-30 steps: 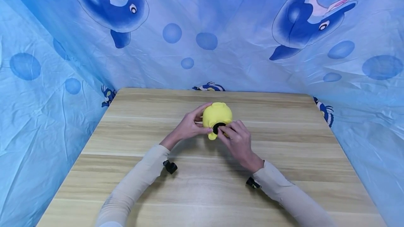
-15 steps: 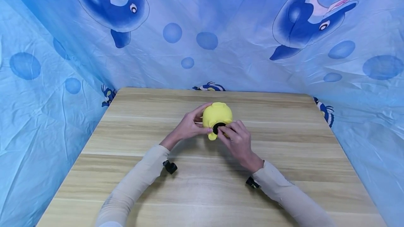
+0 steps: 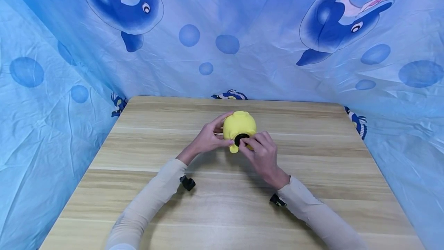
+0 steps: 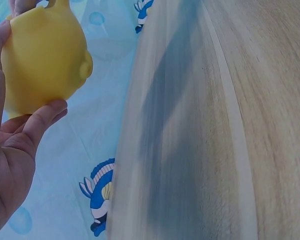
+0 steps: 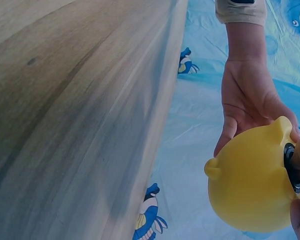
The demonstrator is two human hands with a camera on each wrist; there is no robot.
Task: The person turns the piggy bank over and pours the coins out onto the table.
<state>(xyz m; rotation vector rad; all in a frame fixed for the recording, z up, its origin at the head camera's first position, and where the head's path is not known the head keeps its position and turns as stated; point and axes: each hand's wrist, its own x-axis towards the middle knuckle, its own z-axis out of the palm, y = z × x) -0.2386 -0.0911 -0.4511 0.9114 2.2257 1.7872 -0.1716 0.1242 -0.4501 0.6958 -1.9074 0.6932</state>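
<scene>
A round yellow piggy bank (image 3: pixel 239 124) with small stubby knobs is held above the table, its underside turned toward me. My left hand (image 3: pixel 209 137) grips it from the left, with the thumb by the lower edge and the fingers behind. A black round plug (image 3: pixel 237 139) sits in its underside. My right hand (image 3: pixel 264 156) pinches at this plug with thumb and index finger; the fingertips hide part of it. In the right wrist view the plug (image 5: pixel 289 152) appears at the bank's edge, under the fingers. The left wrist view shows the bank's smooth side (image 4: pixel 45 60).
The wood-grain table (image 3: pixel 222 215) spreads out below both arms. A blue sheet (image 3: pixel 260 76) printed with dolphins hangs behind and at both sides of it. Small black wrist cameras (image 3: pixel 187 183) hang under the sleeves.
Hardly anything differs. The piggy bank and both hands sit a few pixels higher in the head view, with the right fingers still at the black plug.
</scene>
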